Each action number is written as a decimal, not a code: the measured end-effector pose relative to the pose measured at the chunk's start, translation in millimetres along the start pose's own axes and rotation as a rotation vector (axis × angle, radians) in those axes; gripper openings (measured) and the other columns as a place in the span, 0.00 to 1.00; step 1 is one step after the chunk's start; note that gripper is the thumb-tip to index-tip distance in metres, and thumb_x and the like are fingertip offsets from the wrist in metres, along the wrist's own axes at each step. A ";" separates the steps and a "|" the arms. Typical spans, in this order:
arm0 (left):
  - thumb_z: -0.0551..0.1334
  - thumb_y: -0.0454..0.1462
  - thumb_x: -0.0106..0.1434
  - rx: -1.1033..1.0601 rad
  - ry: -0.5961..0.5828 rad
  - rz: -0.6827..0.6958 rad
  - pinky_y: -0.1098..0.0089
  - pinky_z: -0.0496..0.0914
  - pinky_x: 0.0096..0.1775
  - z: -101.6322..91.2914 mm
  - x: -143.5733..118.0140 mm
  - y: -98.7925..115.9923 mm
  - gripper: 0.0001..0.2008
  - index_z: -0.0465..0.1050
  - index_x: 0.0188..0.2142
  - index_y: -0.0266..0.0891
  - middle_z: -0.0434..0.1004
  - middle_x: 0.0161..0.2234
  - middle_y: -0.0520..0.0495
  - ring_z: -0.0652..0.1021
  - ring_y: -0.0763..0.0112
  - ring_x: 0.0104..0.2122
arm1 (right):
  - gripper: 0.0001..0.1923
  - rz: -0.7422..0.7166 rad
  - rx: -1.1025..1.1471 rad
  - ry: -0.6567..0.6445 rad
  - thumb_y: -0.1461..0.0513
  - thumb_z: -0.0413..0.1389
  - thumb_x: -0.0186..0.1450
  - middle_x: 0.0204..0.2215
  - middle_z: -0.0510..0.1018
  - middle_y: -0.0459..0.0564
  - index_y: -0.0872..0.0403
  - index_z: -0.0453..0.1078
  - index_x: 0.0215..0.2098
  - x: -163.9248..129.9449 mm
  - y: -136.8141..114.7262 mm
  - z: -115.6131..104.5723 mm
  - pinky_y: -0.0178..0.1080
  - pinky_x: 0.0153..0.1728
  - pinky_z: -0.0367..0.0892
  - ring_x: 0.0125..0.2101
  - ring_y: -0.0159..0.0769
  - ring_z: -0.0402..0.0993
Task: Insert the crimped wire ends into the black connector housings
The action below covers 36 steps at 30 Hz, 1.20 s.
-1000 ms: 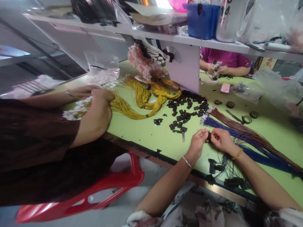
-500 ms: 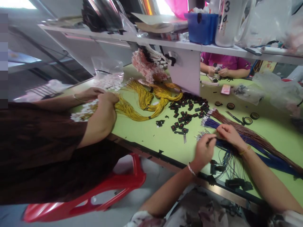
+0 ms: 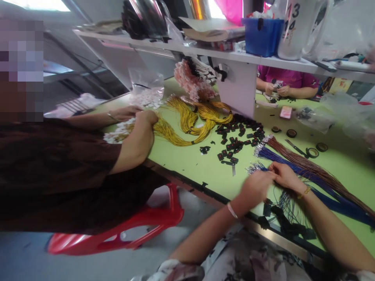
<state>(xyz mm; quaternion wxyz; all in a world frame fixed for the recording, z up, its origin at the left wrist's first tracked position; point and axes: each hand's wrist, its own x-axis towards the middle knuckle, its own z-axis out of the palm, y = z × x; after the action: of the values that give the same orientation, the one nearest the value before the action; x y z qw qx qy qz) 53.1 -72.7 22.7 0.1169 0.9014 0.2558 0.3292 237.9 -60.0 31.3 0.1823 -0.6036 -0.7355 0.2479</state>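
My left hand point(image 3: 258, 188), smeared by motion, is closed with its fingertips meeting those of my right hand; what it holds is hidden. My right hand point(image 3: 284, 175) is pinched shut over the blue wires point(image 3: 297, 166), its grip too small to make out. Silver terminals point(image 3: 254, 168) tip the wires left of my fingers. Brown wires point(image 3: 307, 160) lie behind in a long bundle. Below my hands, thin dark wires point(image 3: 288, 201) run to black connector housings point(image 3: 288, 224) near the table edge. Loose black housings point(image 3: 234, 145) are heaped to the left.
A co-worker's hands point(image 3: 143, 117) are at white connectors on yellow wires point(image 3: 187, 141) at left. Tape rolls point(image 3: 312, 152) and a blade point(image 3: 294, 147) lie beyond the brown wires. A shelf point(image 3: 205, 52) crosses behind. Another person sits opposite. A red stool point(image 3: 170, 210) stands below.
The view has shifted, so the table appears farther right. My left hand has moved in to meet my right hand; the small dark thing seen in it before is now hidden.
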 end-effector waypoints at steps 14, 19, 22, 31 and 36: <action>0.56 0.34 0.62 0.182 0.102 -0.672 0.60 0.67 0.43 -43.9 -8.8 -91.2 0.13 0.72 0.45 0.38 0.70 0.39 0.41 0.69 0.59 0.42 | 0.05 -0.008 0.052 0.086 0.62 0.48 0.62 0.23 0.70 0.44 0.52 0.59 0.28 -2.1 -6.8 -2.3 0.33 0.27 0.55 0.23 0.31 0.63; 0.60 0.38 0.59 -0.551 0.337 -0.746 0.68 0.69 0.34 -45.1 0.8 -70.4 0.13 0.69 0.44 0.38 0.70 0.37 0.46 0.72 0.69 0.34 | 0.04 0.048 -0.057 0.089 0.64 0.51 0.57 0.19 0.68 0.45 0.53 0.61 0.24 5.7 -15.9 -3.1 0.34 0.25 0.52 0.21 0.31 0.60; 0.65 0.38 0.55 -0.973 0.370 -0.788 0.71 0.69 0.33 -40.0 10.3 -56.3 0.16 0.68 0.44 0.39 0.72 0.36 0.47 0.74 0.70 0.35 | 0.06 0.164 -0.022 0.232 0.61 0.53 0.56 0.17 0.67 0.44 0.53 0.62 0.22 6.7 -14.3 -7.4 0.34 0.23 0.50 0.20 0.30 0.58; 0.66 0.33 0.55 -1.601 0.266 -0.986 0.71 0.71 0.40 -16.1 24.2 -33.2 0.16 0.74 0.45 0.36 0.76 0.35 0.45 0.76 0.73 0.35 | 0.10 0.091 0.628 0.191 0.55 0.54 0.59 0.19 0.65 0.41 0.54 0.63 0.26 2.6 -30.1 -5.8 0.32 0.22 0.53 0.19 0.27 0.56; 0.64 0.31 0.56 -1.779 0.247 -0.996 0.75 0.71 0.37 -4.5 18.6 -30.3 0.14 0.75 0.43 0.36 0.75 0.35 0.46 0.75 0.75 0.34 | 0.10 0.008 0.520 0.196 0.56 0.54 0.59 0.20 0.67 0.43 0.54 0.64 0.25 -3.7 -36.5 2.0 0.32 0.24 0.56 0.22 0.28 0.58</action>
<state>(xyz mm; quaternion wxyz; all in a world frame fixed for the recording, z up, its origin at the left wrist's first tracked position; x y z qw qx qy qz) 50.6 -37.0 24.4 0.8389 0.2395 0.2745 0.4043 208.3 -69.3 51.1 0.4003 -0.5605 -0.6237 0.3697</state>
